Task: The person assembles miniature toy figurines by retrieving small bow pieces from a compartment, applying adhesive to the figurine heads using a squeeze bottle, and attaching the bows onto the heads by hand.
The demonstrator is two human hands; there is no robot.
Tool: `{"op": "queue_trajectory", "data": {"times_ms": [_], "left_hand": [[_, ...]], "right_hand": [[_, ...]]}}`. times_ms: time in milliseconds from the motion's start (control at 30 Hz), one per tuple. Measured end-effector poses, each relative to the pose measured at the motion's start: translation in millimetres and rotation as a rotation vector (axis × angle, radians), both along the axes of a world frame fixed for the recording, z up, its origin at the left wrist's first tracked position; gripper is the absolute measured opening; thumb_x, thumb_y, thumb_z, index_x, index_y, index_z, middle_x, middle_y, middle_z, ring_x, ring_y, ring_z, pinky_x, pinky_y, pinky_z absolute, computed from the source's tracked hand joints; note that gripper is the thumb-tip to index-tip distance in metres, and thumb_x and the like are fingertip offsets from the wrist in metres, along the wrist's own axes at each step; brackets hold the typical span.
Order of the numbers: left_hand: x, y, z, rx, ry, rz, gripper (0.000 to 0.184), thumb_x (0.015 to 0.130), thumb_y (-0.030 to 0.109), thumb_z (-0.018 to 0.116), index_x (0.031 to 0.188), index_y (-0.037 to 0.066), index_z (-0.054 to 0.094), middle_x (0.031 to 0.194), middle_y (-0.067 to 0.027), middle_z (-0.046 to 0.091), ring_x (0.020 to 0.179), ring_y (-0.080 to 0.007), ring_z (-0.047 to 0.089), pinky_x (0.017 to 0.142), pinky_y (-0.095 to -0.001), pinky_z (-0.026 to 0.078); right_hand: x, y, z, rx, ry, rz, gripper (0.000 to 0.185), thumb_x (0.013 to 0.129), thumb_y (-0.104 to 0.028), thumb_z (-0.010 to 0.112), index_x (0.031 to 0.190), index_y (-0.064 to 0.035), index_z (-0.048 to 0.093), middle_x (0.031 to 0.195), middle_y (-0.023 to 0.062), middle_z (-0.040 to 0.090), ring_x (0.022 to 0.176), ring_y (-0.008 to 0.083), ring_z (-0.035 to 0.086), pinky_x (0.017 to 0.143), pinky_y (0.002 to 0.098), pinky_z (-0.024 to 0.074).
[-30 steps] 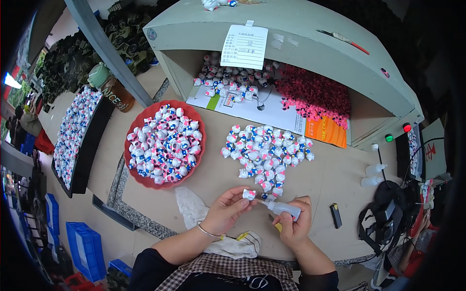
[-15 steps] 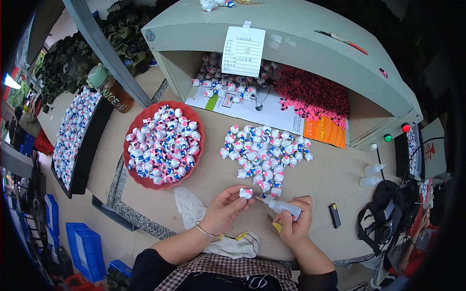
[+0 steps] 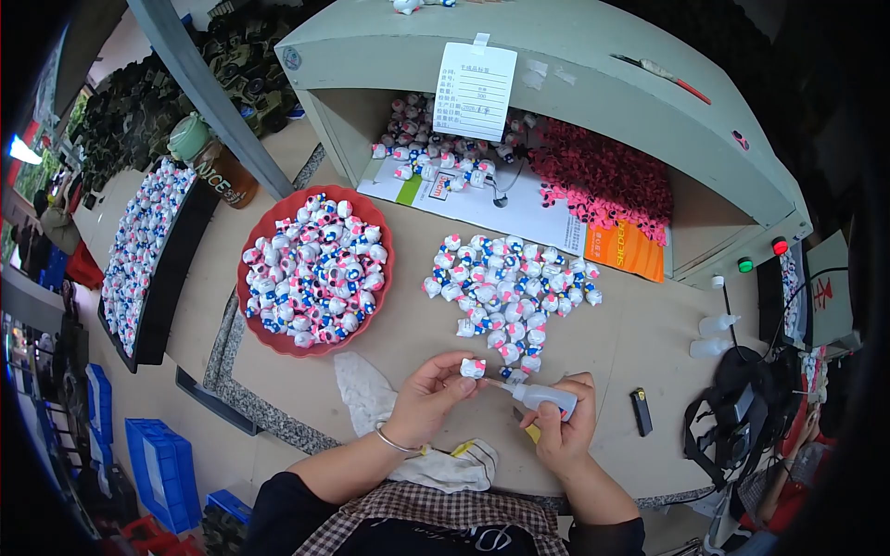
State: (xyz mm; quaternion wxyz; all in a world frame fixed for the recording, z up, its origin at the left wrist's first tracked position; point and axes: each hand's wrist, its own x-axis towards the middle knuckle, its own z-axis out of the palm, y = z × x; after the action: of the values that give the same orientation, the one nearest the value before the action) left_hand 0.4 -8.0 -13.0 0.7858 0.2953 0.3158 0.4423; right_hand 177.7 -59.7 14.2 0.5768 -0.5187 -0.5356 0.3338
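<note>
Between the fingertips of my left hand (image 3: pixel 431 397) is a small white figurine head (image 3: pixel 473 368) with a pink mark. My right hand (image 3: pixel 567 428) is closed round a clear squeeze bottle (image 3: pixel 545 398), whose thin nozzle points left at the figurine head. Whether the tip touches it is too small to tell. A yellow-and-dark tool, partly hidden, shows beside my right fingers. Just beyond my hands lies a loose pile of white, blue and pink figurines (image 3: pixel 508 295). Many more fill a red scalloped bowl (image 3: pixel 248 315) to the left.
A grey-green cabinet (image 3: pixel 565 56) holds figurines and pink-red pieces (image 3: pixel 603 171). White cloths (image 3: pixel 363 389) lie near my left forearm. At right are a black-yellow lighter-like object (image 3: pixel 642 412), two small bottles (image 3: pixel 712 335) and black straps. A black tray (image 3: pixel 162 306) stands left; part of another person shows far right.
The view has shifted slightly. My left hand has turned the figurine head a little, so its pink mark shows less. The bottle stays close to it in my right hand.
</note>
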Motion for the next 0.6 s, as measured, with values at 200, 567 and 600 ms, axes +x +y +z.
{"op": "queue_trajectory", "data": {"times_ms": [200,567,600], "left_hand": [[-0.6,-0.6,0.8,0.051,0.079,-0.007,0.035,0.081,0.003,0.056,0.115,0.003,0.046,0.105,-0.0092,0.056,0.094,-0.0174,0.057,0.081,-0.0263,0.046],[-0.3,-3.5,1.9,0.076,0.149,-0.036,0.037,0.080,0.000,0.057,0.116,0.003,0.047,0.100,-0.0077,0.058,0.092,-0.0186,0.058,0.082,-0.0289,0.047],[-0.4,-3.0,3.0,0.079,0.153,-0.034,0.037,0.080,0.000,0.057,0.116,0.003,0.048,0.100,-0.0076,0.058,0.092,-0.0181,0.058,0.082,-0.0284,0.047]], "right_hand": [[1.5,1.7,-0.4,0.067,-0.048,0.015,0.015,0.081,-0.004,0.049,0.091,0.0037,0.040,0.084,0.0128,0.039,0.054,0.0106,0.049,0.041,0.0198,0.0421],[-0.7,0.3,-0.7,0.018,-0.093,0.011,0.016,0.080,-0.004,0.052,0.091,0.0013,0.042,0.079,0.0115,0.045,0.060,0.0129,0.047,0.049,0.0230,0.0402],[-1.0,-0.1,0.4,-0.002,-0.086,0.015,0.016,0.079,-0.004,0.053,0.091,0.0011,0.042,0.078,0.0111,0.046,0.062,0.0136,0.047,0.051,0.0239,0.0401]]}}
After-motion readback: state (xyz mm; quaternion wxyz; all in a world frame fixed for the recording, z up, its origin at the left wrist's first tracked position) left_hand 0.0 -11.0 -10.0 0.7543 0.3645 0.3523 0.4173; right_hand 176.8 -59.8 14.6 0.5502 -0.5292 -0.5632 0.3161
